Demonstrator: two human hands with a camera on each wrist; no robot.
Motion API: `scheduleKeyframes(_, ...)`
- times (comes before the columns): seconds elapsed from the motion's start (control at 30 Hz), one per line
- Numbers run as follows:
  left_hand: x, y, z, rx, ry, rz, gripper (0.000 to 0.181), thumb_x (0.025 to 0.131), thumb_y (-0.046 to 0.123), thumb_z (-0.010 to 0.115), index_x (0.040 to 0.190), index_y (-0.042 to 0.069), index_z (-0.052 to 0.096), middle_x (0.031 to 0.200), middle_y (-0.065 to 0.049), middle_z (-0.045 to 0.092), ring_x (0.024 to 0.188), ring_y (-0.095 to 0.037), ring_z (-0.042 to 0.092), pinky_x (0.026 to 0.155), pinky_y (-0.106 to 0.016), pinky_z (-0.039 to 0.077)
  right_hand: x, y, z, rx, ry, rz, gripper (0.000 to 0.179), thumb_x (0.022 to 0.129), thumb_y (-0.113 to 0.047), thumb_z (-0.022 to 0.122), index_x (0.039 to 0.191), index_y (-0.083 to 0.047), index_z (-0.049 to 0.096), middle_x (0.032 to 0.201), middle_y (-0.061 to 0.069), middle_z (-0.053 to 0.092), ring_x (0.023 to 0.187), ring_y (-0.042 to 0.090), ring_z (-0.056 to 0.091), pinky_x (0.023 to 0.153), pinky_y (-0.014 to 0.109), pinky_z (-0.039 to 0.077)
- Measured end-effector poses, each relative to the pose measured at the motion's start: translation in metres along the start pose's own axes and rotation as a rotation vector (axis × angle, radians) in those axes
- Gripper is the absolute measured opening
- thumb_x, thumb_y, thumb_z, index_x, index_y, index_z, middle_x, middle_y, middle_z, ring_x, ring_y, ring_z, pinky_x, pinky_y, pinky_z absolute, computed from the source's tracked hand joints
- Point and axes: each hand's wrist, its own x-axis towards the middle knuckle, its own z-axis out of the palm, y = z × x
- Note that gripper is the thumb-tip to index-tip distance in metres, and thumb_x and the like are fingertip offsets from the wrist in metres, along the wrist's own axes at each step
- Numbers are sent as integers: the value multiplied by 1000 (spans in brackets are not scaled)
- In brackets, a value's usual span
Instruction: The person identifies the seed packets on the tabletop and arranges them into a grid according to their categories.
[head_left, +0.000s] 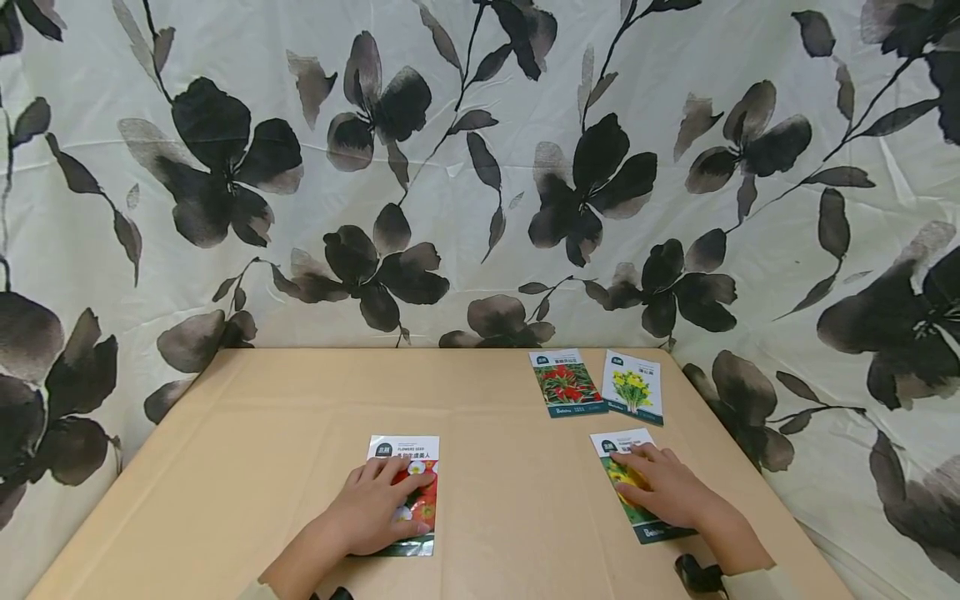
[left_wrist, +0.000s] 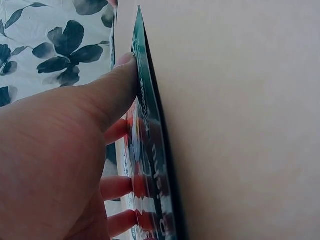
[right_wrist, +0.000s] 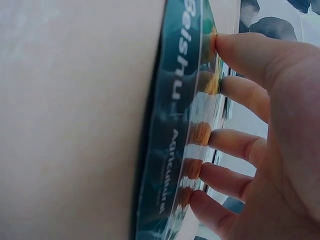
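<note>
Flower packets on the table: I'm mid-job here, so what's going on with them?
A person has a hand on each of two packets on the table. The left hand rests on the left packet, which shows mainly red flowers; the right hand touches a yellow-flowered packet. Farther back, beyond the right hand, two more lie close together, untouched: a red-flowered one and another yellow-flowered one.

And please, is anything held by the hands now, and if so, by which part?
Nothing seems gripped: the left hand only rests on the front of the near left packet, the right hand likewise on the near right packet.
</note>
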Motion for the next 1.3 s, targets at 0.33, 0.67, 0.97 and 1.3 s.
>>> scheduleKeyframes(0.33,0,-1,4,-11,-3,4,64,79,65,59,136,37,47,138,-8,43,124,-35,36,96,-60,30,-1,0,4,-14,2,24,59,83,-61,57,136,-33,50,140,10,43,111,25,43,87,51,45)
scheduleKeyframes(0.67,0,1,6,-11,2,3,65,78,65,59,136,37,47,138,-10,44,123,-35,37,96,-60,30,-3,-3,6,-25,22,32,59,83,-60,57,135,-33,51,141,11,43,112,27,43,86,51,46)
scheduleKeyframes(0.97,-1,1,5,-10,12,8,64,79,63,60,135,36,48,138,-9,44,124,-36,37,96,-60,30,-3,-5,7,-37,37,31,59,84,-60,56,136,-33,50,141,11,43,113,28,43,87,53,45)
scheduleKeyframes(1.3,-2,1,5,-9,4,3,63,80,65,58,136,37,47,139,-8,43,125,-36,36,97,-60,30,-1,-7,12,-43,57,24,60,84,-62,55,136,-34,49,141,10,44,114,29,43,87,54,43)
